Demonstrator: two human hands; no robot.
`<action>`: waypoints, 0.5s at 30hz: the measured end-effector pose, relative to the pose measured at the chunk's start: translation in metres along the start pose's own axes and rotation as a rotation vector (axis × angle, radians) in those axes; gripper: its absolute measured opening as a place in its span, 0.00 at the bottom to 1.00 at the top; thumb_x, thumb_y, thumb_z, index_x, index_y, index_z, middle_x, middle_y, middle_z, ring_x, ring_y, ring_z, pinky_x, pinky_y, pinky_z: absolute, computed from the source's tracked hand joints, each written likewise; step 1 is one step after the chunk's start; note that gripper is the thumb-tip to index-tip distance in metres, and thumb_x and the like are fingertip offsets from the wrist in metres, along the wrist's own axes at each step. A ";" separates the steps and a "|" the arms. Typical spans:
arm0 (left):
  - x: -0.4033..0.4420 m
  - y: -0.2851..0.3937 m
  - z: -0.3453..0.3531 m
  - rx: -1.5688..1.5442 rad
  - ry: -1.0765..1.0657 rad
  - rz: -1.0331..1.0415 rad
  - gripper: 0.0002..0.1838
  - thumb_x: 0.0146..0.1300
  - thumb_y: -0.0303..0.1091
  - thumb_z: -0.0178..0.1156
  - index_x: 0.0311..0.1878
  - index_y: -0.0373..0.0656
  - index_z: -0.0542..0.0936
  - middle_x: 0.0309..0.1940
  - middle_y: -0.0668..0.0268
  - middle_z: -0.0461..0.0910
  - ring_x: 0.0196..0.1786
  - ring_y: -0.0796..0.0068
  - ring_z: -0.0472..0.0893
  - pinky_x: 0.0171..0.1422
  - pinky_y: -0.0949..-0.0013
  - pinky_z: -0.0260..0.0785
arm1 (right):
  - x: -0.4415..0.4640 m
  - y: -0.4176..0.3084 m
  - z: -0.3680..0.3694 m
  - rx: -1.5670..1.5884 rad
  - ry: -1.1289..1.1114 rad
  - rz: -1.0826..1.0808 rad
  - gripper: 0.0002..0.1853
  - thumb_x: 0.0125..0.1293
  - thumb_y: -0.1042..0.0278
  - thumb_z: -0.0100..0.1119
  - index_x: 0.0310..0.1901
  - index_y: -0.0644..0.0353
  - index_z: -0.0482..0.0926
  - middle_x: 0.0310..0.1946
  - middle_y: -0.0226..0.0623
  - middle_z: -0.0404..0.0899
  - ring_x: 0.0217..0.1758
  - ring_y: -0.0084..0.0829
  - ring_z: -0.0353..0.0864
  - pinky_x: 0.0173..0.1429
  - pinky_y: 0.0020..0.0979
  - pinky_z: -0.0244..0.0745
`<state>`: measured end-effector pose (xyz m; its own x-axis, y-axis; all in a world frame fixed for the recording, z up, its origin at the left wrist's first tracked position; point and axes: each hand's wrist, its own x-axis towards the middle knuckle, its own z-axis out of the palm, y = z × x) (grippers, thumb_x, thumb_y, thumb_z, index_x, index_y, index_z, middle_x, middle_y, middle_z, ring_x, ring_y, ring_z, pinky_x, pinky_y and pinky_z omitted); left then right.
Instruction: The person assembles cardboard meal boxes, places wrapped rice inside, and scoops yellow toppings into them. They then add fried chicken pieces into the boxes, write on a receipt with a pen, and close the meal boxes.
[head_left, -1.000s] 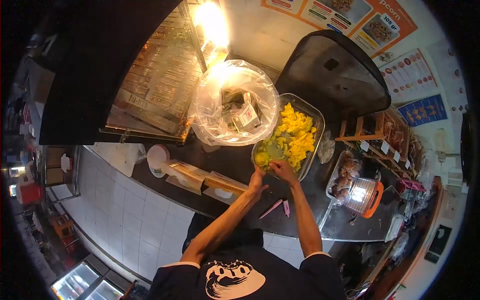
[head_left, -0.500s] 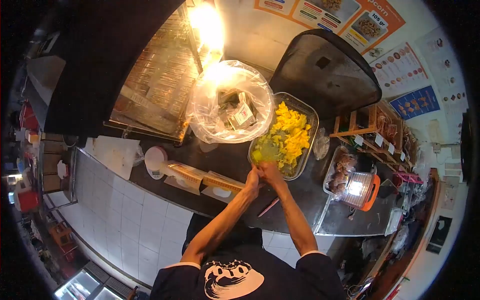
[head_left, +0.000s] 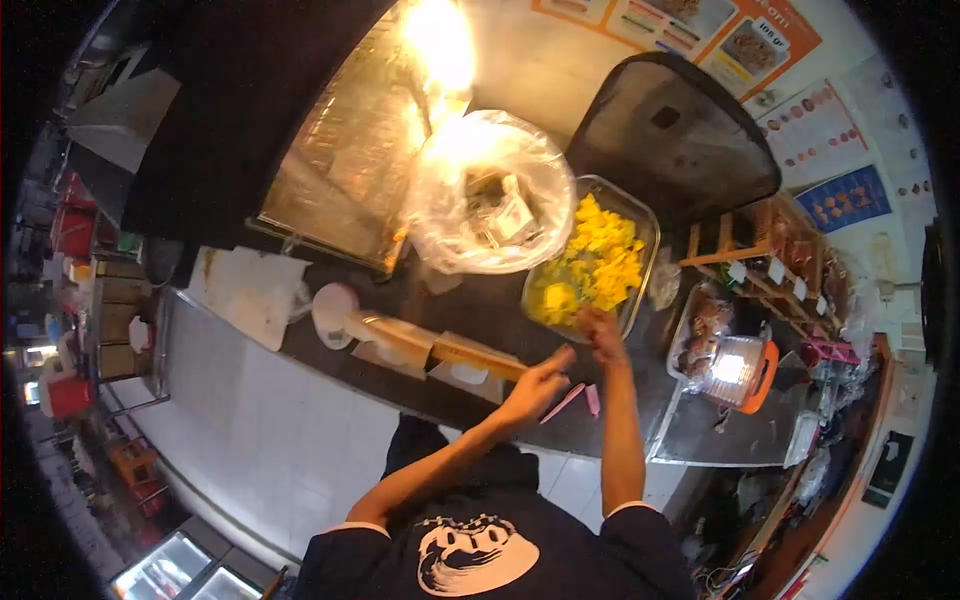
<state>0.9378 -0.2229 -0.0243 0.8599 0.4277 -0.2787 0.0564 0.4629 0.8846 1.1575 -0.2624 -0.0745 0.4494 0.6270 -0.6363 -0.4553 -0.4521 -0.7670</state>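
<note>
A metal-rimmed tray (head_left: 651, 262) holds bright yellow food pieces (head_left: 606, 258). At the tray's near left lies a clear plastic bag (head_left: 562, 275) with pale yellow contents. My right hand (head_left: 602, 336) is at the tray's near edge, its fingers curled and a little blurred; whether it grips anything is hidden. Lower left of it, my left hand (head_left: 540, 387) is apart from the tray, with fingers stretched out and nothing visible in them. On the dark counter just beside it are a pink stick-like object (head_left: 563, 403) and a shorter pink piece (head_left: 593, 401).
Left of the tray stands a large plastic-lined container (head_left: 440, 240) with banknote-like papers inside. A white round scale (head_left: 335, 314) and long cardboard pieces (head_left: 480, 358) lie along the counter. At right are a clear box with an orange handle (head_left: 765, 378) and a wooden rack (head_left: 765, 240).
My hands have come apart; the left has drawn back toward me, away from the tray. A second pink piece now shows on the counter. The whole view has shifted slightly.
</note>
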 end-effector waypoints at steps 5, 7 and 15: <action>-0.113 -0.004 -0.080 0.651 0.029 -0.283 0.20 0.64 0.33 0.59 0.58 0.38 0.80 0.56 0.47 0.79 0.56 0.51 0.80 0.61 0.58 0.71 | -0.125 -0.023 0.005 0.150 -0.122 -0.127 0.08 0.69 0.64 0.61 0.39 0.60 0.82 0.21 0.19 0.70 0.18 0.12 0.62 0.20 0.19 0.53; -0.134 -0.026 -0.115 0.953 0.199 -0.053 0.18 0.61 0.32 0.59 0.53 0.38 0.82 0.49 0.48 0.81 0.53 0.48 0.79 0.59 0.55 0.72 | -0.165 0.000 0.019 0.128 -0.077 -0.155 0.08 0.69 0.66 0.61 0.39 0.61 0.82 0.20 0.19 0.69 0.17 0.12 0.60 0.20 0.19 0.52; -0.135 -0.031 -0.162 1.412 0.121 0.056 0.28 0.54 0.33 0.65 0.59 0.34 0.74 0.55 0.51 0.72 0.55 0.47 0.76 0.51 0.50 0.76 | -0.201 0.123 0.150 0.473 -0.024 0.153 0.09 0.72 0.66 0.57 0.43 0.64 0.81 0.18 0.17 0.60 0.17 0.12 0.55 0.20 0.18 0.49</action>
<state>0.7373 -0.1692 -0.0749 0.8339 0.5153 -0.1977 0.5379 -0.6786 0.5001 0.8957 -0.3491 -0.0284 0.3352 0.5931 -0.7320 -0.8158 -0.2059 -0.5404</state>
